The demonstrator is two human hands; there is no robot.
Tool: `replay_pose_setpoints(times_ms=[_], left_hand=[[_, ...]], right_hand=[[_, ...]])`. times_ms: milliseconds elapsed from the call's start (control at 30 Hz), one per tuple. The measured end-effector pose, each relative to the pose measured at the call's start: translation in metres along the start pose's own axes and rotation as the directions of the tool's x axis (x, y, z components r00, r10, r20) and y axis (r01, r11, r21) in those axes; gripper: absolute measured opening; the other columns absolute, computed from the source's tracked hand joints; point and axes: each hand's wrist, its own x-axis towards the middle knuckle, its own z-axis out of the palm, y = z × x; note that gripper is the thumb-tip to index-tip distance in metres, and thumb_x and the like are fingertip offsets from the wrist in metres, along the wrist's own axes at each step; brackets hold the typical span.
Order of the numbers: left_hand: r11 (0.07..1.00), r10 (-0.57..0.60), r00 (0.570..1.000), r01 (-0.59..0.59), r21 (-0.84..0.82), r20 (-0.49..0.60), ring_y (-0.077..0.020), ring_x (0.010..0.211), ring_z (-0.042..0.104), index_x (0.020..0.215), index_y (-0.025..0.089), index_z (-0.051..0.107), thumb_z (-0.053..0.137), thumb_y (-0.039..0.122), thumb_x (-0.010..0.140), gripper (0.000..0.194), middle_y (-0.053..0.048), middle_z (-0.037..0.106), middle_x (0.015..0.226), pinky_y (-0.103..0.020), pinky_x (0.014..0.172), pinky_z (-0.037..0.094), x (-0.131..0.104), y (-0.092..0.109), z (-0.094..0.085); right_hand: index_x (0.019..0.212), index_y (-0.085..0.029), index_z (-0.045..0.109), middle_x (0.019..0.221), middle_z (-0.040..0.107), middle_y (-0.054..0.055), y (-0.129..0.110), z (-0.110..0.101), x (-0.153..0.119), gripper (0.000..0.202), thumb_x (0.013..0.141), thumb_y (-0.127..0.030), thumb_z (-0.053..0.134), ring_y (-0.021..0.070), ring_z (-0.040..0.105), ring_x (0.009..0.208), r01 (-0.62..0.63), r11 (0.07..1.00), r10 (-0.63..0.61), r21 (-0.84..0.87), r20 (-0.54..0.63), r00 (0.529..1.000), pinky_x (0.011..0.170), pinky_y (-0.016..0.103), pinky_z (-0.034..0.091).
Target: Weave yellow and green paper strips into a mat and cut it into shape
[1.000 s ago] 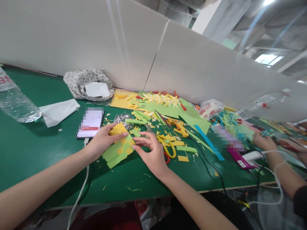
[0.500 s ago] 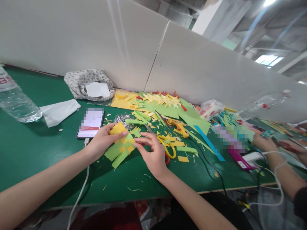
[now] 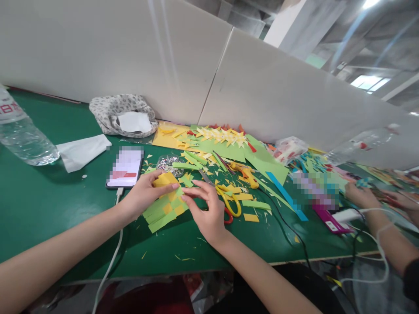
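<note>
Head view, one moment. A woven paper piece, green strips crossed with yellow ones, lies flat on the green bench, near its front edge and just in front of the phone.

Left hand: rests on the upper left part of the woven paper piece; thumb and forefinger are pinched on a yellow strip end at the top of the weave. Fingers closed on the paper.

Right hand: lies at the right edge of the weave, fingertips touching that edge near the left forefinger. Fingers are loosely curved, not wrapped round anything (whether a strip is nipped between thumb and forefinger cannot be told from this view).

Around the hands:
- Yellow-handled scissors lie on the bench just right of the right hand, partly hidden behind it.
- A yellow glue gun lies beyond the scissors, among loose green and yellow strips and offcuts.
- A white cable runs from the phone past the left forearm and over the front edge.
- A row of finished yellow-and-green woven shapes lies on green sheets at the white partition.
- A clear water bottle lies on its side far left, a white tissue beside it.
- A patterned cloth pouch sits against the partition.

At the far right a co-worker's hand rests on the bench among coloured paper, well apart from the person's own hands.
</note>
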Motion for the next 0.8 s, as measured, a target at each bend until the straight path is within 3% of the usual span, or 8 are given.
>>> replay_pose_setpoints(times_ms=[100,200,400,567,667,800], left_hand=[[1.000,0.012,1.000,-0.012,-0.012,0.013,-0.0156,0.063,0.060,0.084,0.019,0.056,0.070,0.041,0.064,0.033,0.000,0.062,0.073,-0.026,0.056,0.046,0.001,-0.002,0.000],[0.998,0.048,0.998,-0.049,0.037,0.040,-0.0154,0.064,0.059,0.082,0.019,0.056,0.069,0.042,0.065,0.031,0.000,0.063,0.074,-0.025,0.057,0.044,0.000,-0.003,0.000],[0.991,0.064,0.993,-0.076,0.113,0.103,-0.0136,0.061,0.055,0.084,0.020,0.057,0.067,0.043,0.067,0.031,0.003,0.059,0.071,-0.023,0.053,0.038,-0.002,0.002,0.003],[0.995,-0.040,0.996,0.033,0.095,0.075,-0.0180,0.073,0.060,0.107,0.020,0.050,0.074,0.036,0.060,0.056,0.003,0.058,0.070,-0.028,0.063,0.043,0.004,-0.001,-0.002],[0.996,-0.082,0.986,0.077,0.043,0.143,-0.0197,0.077,0.063,0.111,0.020,0.048,0.074,0.031,0.059,0.059,0.001,0.063,0.074,-0.031,0.070,0.045,0.009,-0.005,-0.006],[0.996,-0.072,0.988,0.065,0.054,0.135,-0.0174,0.070,0.061,0.111,0.019,0.048,0.072,0.034,0.062,0.057,0.003,0.064,0.068,-0.028,0.064,0.041,0.010,-0.006,-0.009]], right_hand=[[0.107,-0.026,0.047,0.090,0.070,0.002,-0.001,-0.001,0.000,0.034,0.078,-0.020,0.063,0.0173,0.068,0.081,-0.030,0.999,0.030,0.019,0.005,1.000,0.081,0.037,0.054],[0.106,-0.025,0.045,0.090,0.069,0.003,-0.002,-0.002,0.004,0.037,0.075,-0.025,0.066,0.0169,0.067,0.078,-0.163,0.979,0.161,0.122,0.024,0.987,0.073,0.034,0.056],[0.101,-0.023,0.045,0.075,0.066,-0.001,0.004,-0.003,0.013,0.041,0.068,-0.028,0.070,0.0153,0.066,0.071,-0.429,0.868,0.415,0.250,0.108,0.903,0.066,0.028,0.054],[0.098,-0.022,0.046,0.074,0.064,-0.001,0.013,-0.007,0.015,0.040,0.066,-0.027,0.070,0.0145,0.064,0.070,-0.468,0.837,0.475,0.284,0.047,0.879,0.069,0.029,0.054],[0.097,-0.022,0.047,0.075,0.063,-0.001,0.016,-0.009,0.016,0.039,0.066,-0.027,0.070,0.0143,0.063,0.070,-0.466,0.837,0.479,0.287,0.027,0.877,0.070,0.030,0.054],[0.096,-0.022,0.046,0.074,0.062,-0.001,0.018,-0.009,0.016,0.040,0.065,-0.027,0.070,0.0140,0.062,0.069,-0.461,0.836,0.472,0.297,0.038,0.881,0.067,0.029,0.053]])
